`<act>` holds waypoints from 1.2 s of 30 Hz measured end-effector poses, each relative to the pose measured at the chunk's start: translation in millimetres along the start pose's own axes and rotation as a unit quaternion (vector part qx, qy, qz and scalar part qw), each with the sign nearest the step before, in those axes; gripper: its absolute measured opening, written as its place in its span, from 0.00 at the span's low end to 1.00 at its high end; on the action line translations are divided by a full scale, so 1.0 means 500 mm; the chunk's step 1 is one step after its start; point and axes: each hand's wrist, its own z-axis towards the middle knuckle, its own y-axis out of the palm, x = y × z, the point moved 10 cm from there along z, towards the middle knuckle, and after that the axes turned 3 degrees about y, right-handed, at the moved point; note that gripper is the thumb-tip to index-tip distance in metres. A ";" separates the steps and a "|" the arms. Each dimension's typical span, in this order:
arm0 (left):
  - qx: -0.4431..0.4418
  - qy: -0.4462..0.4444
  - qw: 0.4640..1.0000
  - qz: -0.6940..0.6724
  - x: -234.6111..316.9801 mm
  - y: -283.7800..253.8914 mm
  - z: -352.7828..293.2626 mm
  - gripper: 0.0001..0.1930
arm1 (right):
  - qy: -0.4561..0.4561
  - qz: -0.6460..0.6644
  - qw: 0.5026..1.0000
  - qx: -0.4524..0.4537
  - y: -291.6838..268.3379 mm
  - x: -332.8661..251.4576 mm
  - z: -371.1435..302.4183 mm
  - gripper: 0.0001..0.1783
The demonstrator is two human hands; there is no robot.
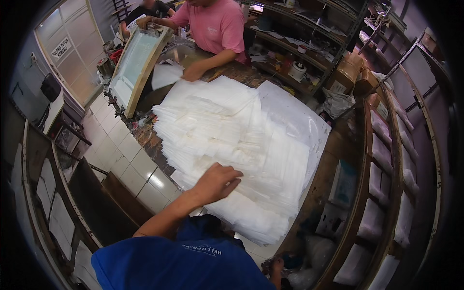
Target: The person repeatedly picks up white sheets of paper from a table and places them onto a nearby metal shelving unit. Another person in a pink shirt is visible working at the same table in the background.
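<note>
My left hand (216, 181) hovers at or touches the near side of a broad, fanned pile of thin white sheets (212, 130). Its fingers are bent and close together; whatever may be between them is hidden. Low in the picture, my right hand (276, 267) is down beside my body, near the table's right part. It seems curled round a small dark object that I cannot make out. Under the pile's right side lies a larger glossy white sheet (295, 116).
Across the table, a person in a pink shirt (215, 26) holds up a tilted wooden-framed screen (137, 70) and reaches to a white sheet (166, 75). Racks with white packs (379, 183) stand on the right. A dark bench (99, 198) is at left.
</note>
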 end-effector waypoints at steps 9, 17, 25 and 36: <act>0.172 0.056 0.952 0.246 -0.045 -0.177 0.202 0.15 | 0.127 -0.062 0.990 0.021 0.106 -0.140 -0.124 0.15; -0.228 -0.051 0.885 0.404 -0.282 0.139 0.387 0.15 | 0.186 -0.019 0.982 0.011 0.153 0.014 -0.209 0.17; -0.221 -0.063 0.892 0.388 -0.370 0.202 0.494 0.12 | 0.211 -0.090 0.972 0.055 0.097 -0.075 -0.280 0.15; -0.228 -0.055 0.866 0.441 -0.528 0.299 0.605 0.13 | 0.138 -0.054 0.978 0.150 0.064 -0.105 -0.315 0.14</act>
